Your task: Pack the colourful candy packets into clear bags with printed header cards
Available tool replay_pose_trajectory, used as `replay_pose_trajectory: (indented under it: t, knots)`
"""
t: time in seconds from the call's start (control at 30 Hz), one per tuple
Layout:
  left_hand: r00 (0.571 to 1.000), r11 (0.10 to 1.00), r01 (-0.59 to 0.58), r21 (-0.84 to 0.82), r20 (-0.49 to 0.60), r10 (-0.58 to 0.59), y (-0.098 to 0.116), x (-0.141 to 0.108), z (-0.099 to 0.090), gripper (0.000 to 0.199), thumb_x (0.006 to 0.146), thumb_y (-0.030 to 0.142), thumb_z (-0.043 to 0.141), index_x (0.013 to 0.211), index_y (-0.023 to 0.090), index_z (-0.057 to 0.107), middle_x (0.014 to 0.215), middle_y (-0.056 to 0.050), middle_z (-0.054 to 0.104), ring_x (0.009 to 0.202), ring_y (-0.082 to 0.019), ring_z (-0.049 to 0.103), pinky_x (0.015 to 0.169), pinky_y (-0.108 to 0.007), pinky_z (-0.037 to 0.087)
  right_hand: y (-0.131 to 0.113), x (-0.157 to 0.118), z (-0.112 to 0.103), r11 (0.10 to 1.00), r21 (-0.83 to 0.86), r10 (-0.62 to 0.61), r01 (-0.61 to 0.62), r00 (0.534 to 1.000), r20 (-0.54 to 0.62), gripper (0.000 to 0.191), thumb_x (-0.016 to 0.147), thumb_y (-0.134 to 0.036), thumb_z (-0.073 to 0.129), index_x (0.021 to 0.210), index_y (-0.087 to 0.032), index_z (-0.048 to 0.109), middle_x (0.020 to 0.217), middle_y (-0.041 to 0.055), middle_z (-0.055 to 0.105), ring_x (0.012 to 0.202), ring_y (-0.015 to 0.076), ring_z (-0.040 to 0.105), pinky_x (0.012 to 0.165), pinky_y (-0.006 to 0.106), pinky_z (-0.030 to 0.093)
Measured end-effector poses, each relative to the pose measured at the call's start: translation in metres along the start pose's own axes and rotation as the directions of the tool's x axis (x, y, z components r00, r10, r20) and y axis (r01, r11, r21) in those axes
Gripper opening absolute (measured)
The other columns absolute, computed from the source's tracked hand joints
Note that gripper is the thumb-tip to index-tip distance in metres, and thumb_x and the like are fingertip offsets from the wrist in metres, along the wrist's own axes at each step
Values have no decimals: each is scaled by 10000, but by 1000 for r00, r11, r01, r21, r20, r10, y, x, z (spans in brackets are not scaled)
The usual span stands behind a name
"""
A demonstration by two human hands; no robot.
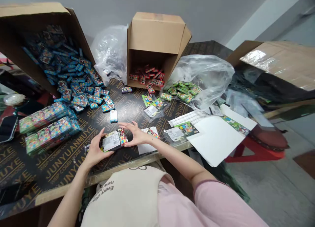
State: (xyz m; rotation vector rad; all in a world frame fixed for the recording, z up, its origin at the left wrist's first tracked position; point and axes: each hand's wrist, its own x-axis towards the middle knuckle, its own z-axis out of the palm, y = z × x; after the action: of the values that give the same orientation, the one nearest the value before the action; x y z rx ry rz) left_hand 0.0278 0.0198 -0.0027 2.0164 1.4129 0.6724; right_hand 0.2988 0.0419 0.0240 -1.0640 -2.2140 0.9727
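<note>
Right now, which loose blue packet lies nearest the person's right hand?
The white-topped blue packet, just beyond the right hand; the other blue packets lie farther off, mostly showing coloured patterns.

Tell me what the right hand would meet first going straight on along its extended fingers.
Apart from the labelled pack at its thumb, the right hand would likely meet the lone white-faced, blue-edged box just ahead first, though relative height is unclear.
</note>
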Motion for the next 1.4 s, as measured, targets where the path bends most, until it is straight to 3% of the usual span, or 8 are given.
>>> replay_pose_trajectory:
  t: [0.33,0.5,0.63,0.83,0.97,1.1,1.27,1.4]
  knots:
    - [999,988,-32,154,-9,34,-1,8,23,1049,633,469,759,1493,201,223,1204,-111,601,1107,-297,566,983,-457,420,25,-8,-19,974,-223,-4,-35,985,-172,583,897,-471,545,1432,-307,383,1430,64,499,1363,243,377,1150,514,54]
    - [988,899,-142,415,113,104,-6,3,45,816,750,483,651,1456,204,350,1206,-133,570,1109,-312,516,982,-479,390,127,-19,-133,648,-256,349,-718,578,-737,607,870,-277,523,1451,-221,356,1528,131,329,1415,318,228,1088,529,185]
    - [965,810,-235,537,227,130,7,7,48,680,821,488,580,1443,303,379,1288,-132,510,1174,-313,466,1013,-488,349,178,-40,-181,496,-258,507,-829,518,-689,540,827,-190,526,1364,-187,468,1392,179,482,1291,347,378,1021,544,252]
    - [870,754,-323,571,493,0,47,33,33,675,738,337,676,1372,312,444,1187,-141,497,1129,-324,466,883,-426,448,166,-48,-143,601,-204,399,-772,512,-761,478,859,-280,483,1313,-134,476,1227,208,532,1171,330,462,985,510,312]
    - [833,750,-327,575,550,-59,57,48,31,679,611,402,750,1225,223,522,1146,-149,497,1102,-339,460,851,-428,473,117,-38,-93,936,221,346,-273,605,-717,536,767,-414,641,1253,-230,509,1061,87,619,984,246,588,901,430,462]
    - [841,741,-307,597,534,-82,58,49,31,734,555,415,767,1204,188,509,1157,-162,495,1099,-344,468,836,-427,486,61,-25,-45,785,620,412,-1,748,-521,517,724,-429,716,1187,-270,550,969,24,649,910,192,635,828,367,530]
    - [843,814,-278,511,536,-49,56,37,27,642,517,360,807,1101,202,592,1160,-148,511,1110,-353,494,880,-470,467,21,-15,-15,883,468,290,43,733,-615,499,694,-365,769,1145,-246,593,1105,58,645,979,205,633,870,366,528]
    - [975,979,-43,197,223,-2,62,27,29,783,524,432,837,1222,215,556,1359,-163,458,1310,-378,367,1077,-587,264,-1,-15,-6,991,128,63,35,720,-691,471,751,-363,738,1184,-245,599,1123,70,654,1018,232,621,879,389,525]
